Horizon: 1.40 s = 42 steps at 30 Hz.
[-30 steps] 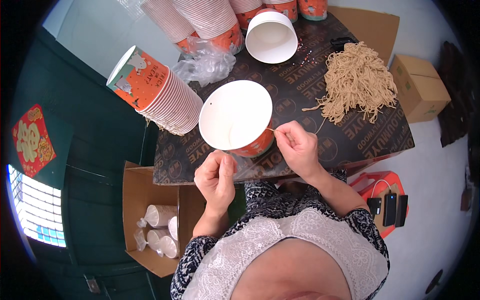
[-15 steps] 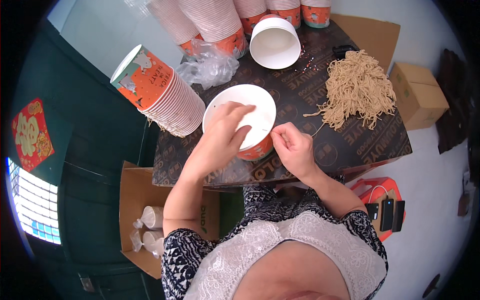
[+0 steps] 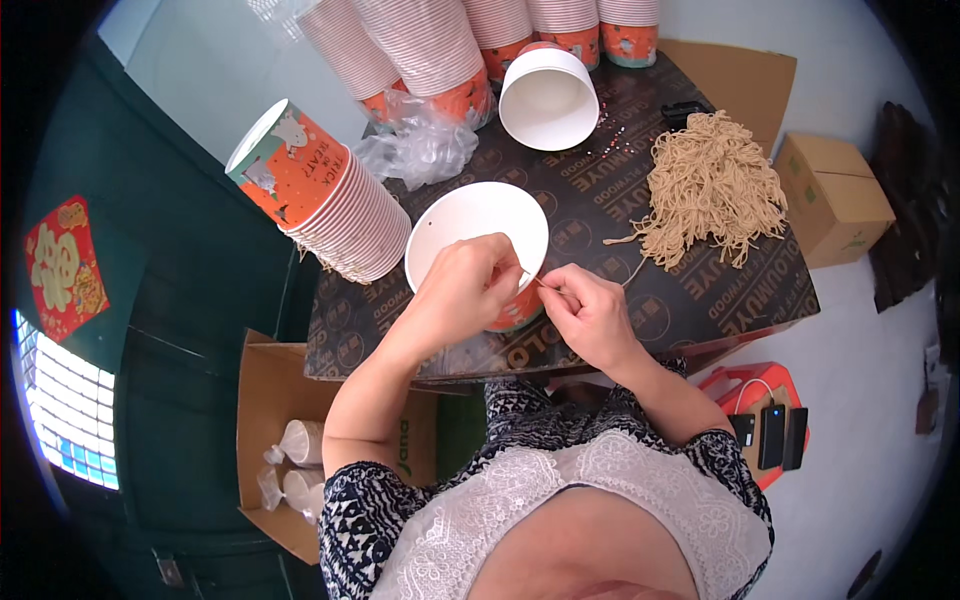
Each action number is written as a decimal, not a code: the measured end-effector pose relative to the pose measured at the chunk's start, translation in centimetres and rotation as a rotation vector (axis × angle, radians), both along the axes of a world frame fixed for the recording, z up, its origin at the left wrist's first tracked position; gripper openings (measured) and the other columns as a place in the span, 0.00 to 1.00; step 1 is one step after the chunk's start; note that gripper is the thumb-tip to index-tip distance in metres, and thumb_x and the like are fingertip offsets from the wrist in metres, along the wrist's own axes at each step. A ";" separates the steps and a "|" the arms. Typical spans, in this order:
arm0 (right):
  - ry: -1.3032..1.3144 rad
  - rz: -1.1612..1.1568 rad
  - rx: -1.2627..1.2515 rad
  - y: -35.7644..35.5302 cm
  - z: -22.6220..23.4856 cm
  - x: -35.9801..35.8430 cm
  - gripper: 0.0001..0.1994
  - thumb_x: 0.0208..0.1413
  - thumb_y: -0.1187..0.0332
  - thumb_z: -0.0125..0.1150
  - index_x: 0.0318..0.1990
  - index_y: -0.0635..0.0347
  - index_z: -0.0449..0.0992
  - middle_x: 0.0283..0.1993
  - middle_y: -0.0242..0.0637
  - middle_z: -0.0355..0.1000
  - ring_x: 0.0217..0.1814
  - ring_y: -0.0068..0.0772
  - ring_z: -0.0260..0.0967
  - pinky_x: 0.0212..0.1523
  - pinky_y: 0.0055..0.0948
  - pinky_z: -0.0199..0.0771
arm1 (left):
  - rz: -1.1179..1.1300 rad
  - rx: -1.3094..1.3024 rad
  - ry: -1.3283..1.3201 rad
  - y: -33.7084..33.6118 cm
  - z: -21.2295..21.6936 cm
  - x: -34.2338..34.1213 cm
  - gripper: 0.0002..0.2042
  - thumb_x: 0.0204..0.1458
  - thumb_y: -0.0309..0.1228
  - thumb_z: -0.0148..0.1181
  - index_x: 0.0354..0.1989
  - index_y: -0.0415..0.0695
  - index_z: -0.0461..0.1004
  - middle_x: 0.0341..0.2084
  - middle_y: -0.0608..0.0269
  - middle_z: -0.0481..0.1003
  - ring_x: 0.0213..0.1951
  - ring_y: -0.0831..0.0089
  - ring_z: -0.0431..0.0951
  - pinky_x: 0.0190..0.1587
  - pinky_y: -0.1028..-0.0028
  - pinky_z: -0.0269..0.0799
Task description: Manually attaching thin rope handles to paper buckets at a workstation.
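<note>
A paper bucket (image 3: 470, 212), white inside and orange outside, stands tilted at the table's near edge, its mouth toward me. A small hole shows in its left wall. My left hand (image 3: 462, 285) reaches over the mouth, thumb and forefinger pinched at the inner right wall on the tip of a beige cord. Just outside that wall, my right hand (image 3: 588, 308) is closed in a pinch on the same cord (image 3: 634, 272), which trails right toward a heap of cut cords (image 3: 715, 190). The exact spot where the cord passes the wall is partly hidden by my fingers.
Left stands a leaning stack of orange buckets (image 3: 335, 200) with cord handles. Behind are an upturned-sideways bucket (image 3: 550, 100), crumpled plastic bag (image 3: 425, 145), more bucket stacks (image 3: 425, 50) and scattered beads (image 3: 615, 140). A cardboard box (image 3: 275, 375) sits below left, a red stool (image 3: 740, 385) right.
My left hand has gone from spread fingers over the bucket's mouth to a pinch at its right inner wall, where a dark tip showed. My right hand keeps its pinch, slightly lower.
</note>
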State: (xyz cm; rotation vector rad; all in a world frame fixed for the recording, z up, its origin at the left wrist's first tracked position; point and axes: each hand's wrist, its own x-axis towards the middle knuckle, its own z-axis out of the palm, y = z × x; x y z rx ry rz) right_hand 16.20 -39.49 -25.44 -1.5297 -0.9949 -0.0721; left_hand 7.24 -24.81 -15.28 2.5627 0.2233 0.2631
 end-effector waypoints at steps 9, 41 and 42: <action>0.100 0.134 0.058 -0.5 0.3 -0.3 0.04 0.54 0.78 0.61 0.37 0.65 0.76 0.32 0.44 0.75 0.31 0.36 0.76 0.30 0.30 0.72 | -0.248 -0.332 -0.211 0.0 -1.3 0.2 0.05 0.49 0.19 0.57 0.23 0.37 0.71 0.30 0.60 0.77 0.33 0.79 0.74 0.38 0.78 0.70; -0.114 0.246 0.193 -0.1 4.7 3.1 0.03 0.52 0.82 0.61 0.33 0.64 0.76 0.28 0.36 0.72 0.24 0.25 0.70 0.25 0.26 0.67 | -0.127 -0.851 0.075 -0.2 -0.9 1.5 0.05 0.50 0.22 0.66 0.34 0.36 0.77 0.29 0.68 0.77 0.31 0.84 0.74 0.35 0.81 0.70; -0.115 0.247 0.193 -0.7 5.0 3.1 0.03 0.52 0.82 0.61 0.33 0.64 0.76 0.28 0.36 0.72 0.24 0.25 0.70 0.25 0.26 0.67 | -0.142 -0.836 0.089 0.2 -1.1 1.5 0.05 0.51 0.22 0.65 0.34 0.36 0.76 0.28 0.69 0.77 0.31 0.84 0.73 0.35 0.81 0.69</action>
